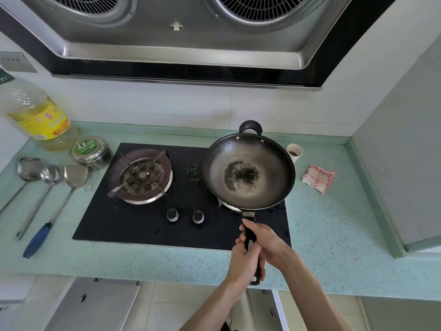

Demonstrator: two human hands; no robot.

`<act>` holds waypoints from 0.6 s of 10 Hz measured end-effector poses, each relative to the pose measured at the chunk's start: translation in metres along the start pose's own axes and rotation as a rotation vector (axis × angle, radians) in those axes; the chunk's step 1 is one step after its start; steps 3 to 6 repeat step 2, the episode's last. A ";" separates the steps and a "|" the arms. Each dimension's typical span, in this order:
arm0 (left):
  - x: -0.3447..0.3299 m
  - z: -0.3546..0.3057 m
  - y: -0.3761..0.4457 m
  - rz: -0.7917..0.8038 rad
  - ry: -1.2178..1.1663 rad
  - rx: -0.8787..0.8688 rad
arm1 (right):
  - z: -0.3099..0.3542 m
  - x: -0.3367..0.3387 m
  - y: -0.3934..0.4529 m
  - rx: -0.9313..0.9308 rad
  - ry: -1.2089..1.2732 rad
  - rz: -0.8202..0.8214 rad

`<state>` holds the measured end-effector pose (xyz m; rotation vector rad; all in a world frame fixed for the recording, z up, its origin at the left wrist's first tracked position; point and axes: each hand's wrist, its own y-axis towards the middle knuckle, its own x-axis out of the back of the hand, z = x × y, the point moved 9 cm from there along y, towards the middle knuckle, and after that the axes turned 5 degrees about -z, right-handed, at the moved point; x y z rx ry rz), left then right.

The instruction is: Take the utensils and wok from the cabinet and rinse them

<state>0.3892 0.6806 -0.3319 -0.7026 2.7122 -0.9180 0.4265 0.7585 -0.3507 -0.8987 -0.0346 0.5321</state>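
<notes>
A dark metal wok (pixel 248 170) with a scorched black patch in its middle sits over the right burner of the black gas hob (pixel 143 225). Both hands hold its long black handle: my right hand (pixel 265 237) grips it nearer the bowl, my left hand (pixel 245 263) grips the end. Three steel utensils lie on the green counter at the left: a skimmer (pixel 27 170), a ladle (pixel 49 175) and a spatula (pixel 75 175) with a blue handle.
A big oil bottle (pixel 35 111) and a steel lidded tin (pixel 91 152) stand at the back left. A paper cup (pixel 294 151) and a folded cloth (pixel 318 177) sit right of the hob. The range hood (pixel 181 44) hangs above. A cabinet door (pixel 95 304) stands open below.
</notes>
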 end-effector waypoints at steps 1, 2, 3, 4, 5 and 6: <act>0.000 -0.005 -0.008 0.069 -0.003 -0.010 | 0.000 0.001 -0.002 0.012 0.013 -0.038; 0.014 -0.008 -0.014 0.101 0.096 -0.034 | 0.002 0.012 -0.003 0.039 -0.011 -0.155; 0.014 -0.008 -0.014 0.101 0.096 -0.034 | 0.002 0.012 -0.003 0.039 -0.011 -0.155; 0.014 -0.008 -0.014 0.101 0.096 -0.034 | 0.002 0.012 -0.003 0.039 -0.011 -0.155; 0.014 -0.008 -0.014 0.101 0.096 -0.034 | 0.002 0.012 -0.003 0.039 -0.011 -0.155; 0.014 -0.008 -0.014 0.101 0.096 -0.034 | 0.002 0.012 -0.003 0.039 -0.011 -0.155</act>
